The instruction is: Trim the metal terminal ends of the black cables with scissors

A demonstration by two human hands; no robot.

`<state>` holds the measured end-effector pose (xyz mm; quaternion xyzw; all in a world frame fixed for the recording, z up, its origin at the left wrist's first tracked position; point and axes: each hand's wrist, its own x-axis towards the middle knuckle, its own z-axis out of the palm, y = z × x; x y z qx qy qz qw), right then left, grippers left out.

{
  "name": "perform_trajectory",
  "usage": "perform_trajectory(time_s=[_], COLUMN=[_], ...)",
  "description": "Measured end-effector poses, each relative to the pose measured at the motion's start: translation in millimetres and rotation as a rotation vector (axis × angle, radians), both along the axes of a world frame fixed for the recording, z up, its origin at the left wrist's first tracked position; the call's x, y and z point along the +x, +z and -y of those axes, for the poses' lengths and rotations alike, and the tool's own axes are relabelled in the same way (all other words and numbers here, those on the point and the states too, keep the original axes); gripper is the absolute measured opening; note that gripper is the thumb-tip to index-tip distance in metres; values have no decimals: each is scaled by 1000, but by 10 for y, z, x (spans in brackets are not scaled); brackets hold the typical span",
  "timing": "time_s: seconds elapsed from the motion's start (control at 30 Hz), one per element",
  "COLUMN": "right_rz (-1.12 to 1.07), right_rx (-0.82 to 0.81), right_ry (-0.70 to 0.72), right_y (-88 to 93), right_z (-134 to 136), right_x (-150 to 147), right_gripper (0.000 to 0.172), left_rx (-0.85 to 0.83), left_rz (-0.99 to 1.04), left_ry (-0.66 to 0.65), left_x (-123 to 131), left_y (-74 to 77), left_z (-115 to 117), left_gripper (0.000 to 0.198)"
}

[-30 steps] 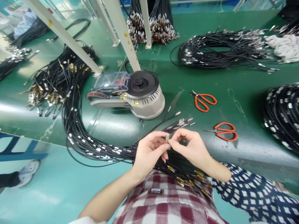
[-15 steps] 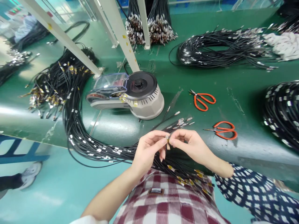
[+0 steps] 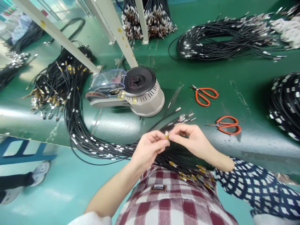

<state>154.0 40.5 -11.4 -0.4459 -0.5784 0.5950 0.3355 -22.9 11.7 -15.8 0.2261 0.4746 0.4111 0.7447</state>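
My left hand [image 3: 148, 148] is closed in a pinch on a small cable end [image 3: 166, 135] that shows silver and yellow. From the other side, my right hand [image 3: 188, 139] pinches the same end between thumb and forefinger. Under both hands runs a thick bundle of black cables [image 3: 103, 148] with white labels. Silver-tipped ends [image 3: 185, 117] fan out just beyond my fingers, and yellow-taped ends [image 3: 187, 175] lie against the checkered apron.
A round tape dispenser [image 3: 146, 100] stands beyond my hands. Two orange-handled cutters [image 3: 205, 95] [image 3: 228, 125] lie to the right. Coiled cables [image 3: 225, 40] lie at the back, another coil [image 3: 287, 106] at the right edge. White posts [image 3: 122, 34] rise behind the dispenser. A person's shoe [image 3: 41, 173] shows at left.
The view has shifted slightly. Both hands stay together at the cable end, with my left fingers curled in more beneath it. The person's foot at left has moved, and a second shoe shows.
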Motion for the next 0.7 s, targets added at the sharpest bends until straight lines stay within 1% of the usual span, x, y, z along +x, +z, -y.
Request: perform_trajectory(time_s=[0.1, 0.23, 0.33, 0.53, 0.7], right_rz=[5, -11, -12, -10, -73], right_rx=[29, -8, 15, 108, 70], right_ry=[-1, 18, 11, 0, -15], right_y=[2, 9, -3, -64, -125], right_z=[-19, -36, -37, -48, -35], right_x=[-24, -38, -40, -53, -93], right_gripper=[14, 15, 15, 17, 20], left_rx=[-1, 38, 66, 86, 99], left_rz=[-5, -39, -42, -36, -50], left_ry=[-19, -66, -86, -98, -84], left_x=[-25, -53, -62, -60, -17], left_y=[-18, -34, -50, -89, -65], left_z=[2, 4, 6, 12, 18], left_gripper=[29, 26, 25, 25, 26])
